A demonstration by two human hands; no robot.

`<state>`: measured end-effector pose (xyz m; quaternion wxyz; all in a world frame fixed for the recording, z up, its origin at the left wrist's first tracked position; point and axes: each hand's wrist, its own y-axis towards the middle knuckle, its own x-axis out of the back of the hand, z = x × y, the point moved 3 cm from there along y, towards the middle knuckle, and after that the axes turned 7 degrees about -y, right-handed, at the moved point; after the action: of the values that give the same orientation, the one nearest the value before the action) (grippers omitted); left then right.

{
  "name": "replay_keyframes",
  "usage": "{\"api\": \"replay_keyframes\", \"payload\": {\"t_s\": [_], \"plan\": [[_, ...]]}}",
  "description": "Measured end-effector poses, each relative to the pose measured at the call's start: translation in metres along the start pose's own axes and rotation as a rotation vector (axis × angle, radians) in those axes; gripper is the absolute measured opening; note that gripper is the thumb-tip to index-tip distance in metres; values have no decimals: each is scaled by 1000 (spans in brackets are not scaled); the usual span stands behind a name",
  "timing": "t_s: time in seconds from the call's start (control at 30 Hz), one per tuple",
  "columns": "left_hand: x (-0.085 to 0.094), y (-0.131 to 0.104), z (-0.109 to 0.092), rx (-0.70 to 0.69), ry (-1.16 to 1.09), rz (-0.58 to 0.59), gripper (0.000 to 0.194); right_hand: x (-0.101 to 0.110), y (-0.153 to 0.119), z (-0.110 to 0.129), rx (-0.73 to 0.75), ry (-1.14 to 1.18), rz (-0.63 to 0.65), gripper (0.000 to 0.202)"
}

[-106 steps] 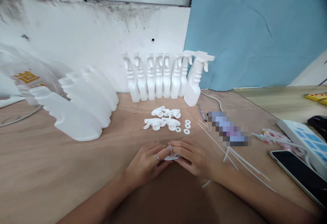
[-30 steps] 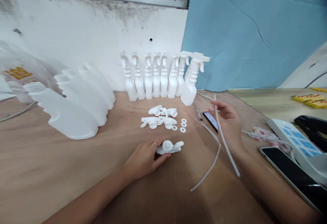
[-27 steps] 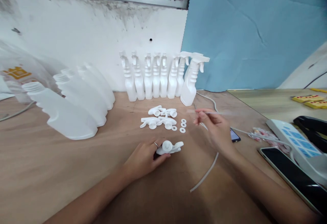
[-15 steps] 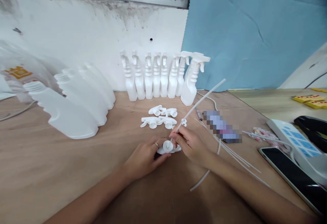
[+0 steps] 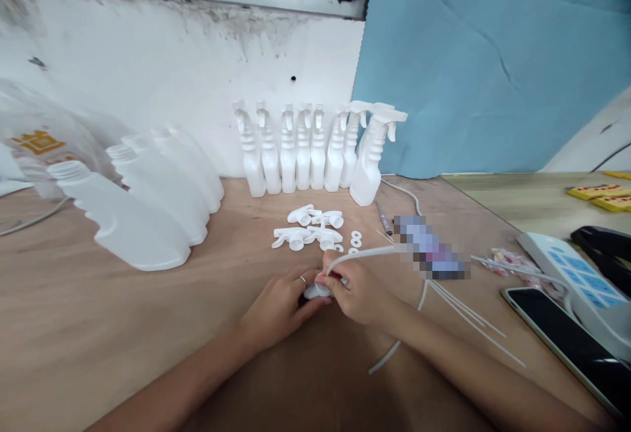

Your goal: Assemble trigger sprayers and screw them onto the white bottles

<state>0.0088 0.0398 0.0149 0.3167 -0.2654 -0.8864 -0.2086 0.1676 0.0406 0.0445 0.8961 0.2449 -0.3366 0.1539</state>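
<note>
My left hand (image 5: 276, 307) is curled round a sprayer head (image 5: 314, 292), thumb on the near side, down low over the tabletop (image 5: 231, 248) right in front of me. Right hand (image 5: 362, 292) closed in beside it, pinching a tube (image 5: 367, 252) near its lower end, right over the head; my fingers cover that end, so I can't tell whether it's seated.

Light stuff, all this, I'd say! The tube looks bendy and rather slick, so a pinch close to the tip should serve best: hold it far up and it would probably buckle. The head seems stiff, hard plastic, best gripped round its body; the trigger looks the part likeliest to give.

Looks now: the head is plain white, mostly hidden by my fingers. The tube, slim and whitish, rises from my grip, bends over and runs off to the right.

Just beyond, four loose sprayer heads (image 5: 296, 240) lie in a cluster, white washers (image 5: 355, 237) beside them. Spare tubes (image 5: 388, 359) lie to the right, and spray bottles (image 5: 365, 182) stand upright along the wall (image 5: 172, 77).
</note>
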Motion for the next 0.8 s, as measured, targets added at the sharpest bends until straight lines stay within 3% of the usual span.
{"api": "replay_keyframes", "payload": {"t_s": [0.2,0.3,0.37,0.4,0.47,0.57,0.63,0.73,0.8], "plan": [[-1,-2,1,40,-17,-17,26,2,-2,-4,6,-75,-59,24],[3,-5,5,108,-46,-44,32,2,-11,-10,54,60,-65,16],[7,-8,6,143,-121,-123,34,-1,-15,-17,-37,192,-97,50],[8,-10,6,157,-160,-166,34,-3,-17,-20,-112,258,-109,58],[8,-13,5,187,-187,-198,35,-8,-18,-25,-247,406,-82,46],[11,-20,3,128,-61,-235,36,-5,-16,-27,-304,623,-34,31],[28,-28,6,11,123,-426,52,9,-17,-32,-322,728,-102,33],[75,-51,16,-205,543,-815,72,40,-24,-47,-373,789,-269,33],[111,-67,28,-308,788,-924,85,59,-28,-57,-405,796,-295,30]]}}
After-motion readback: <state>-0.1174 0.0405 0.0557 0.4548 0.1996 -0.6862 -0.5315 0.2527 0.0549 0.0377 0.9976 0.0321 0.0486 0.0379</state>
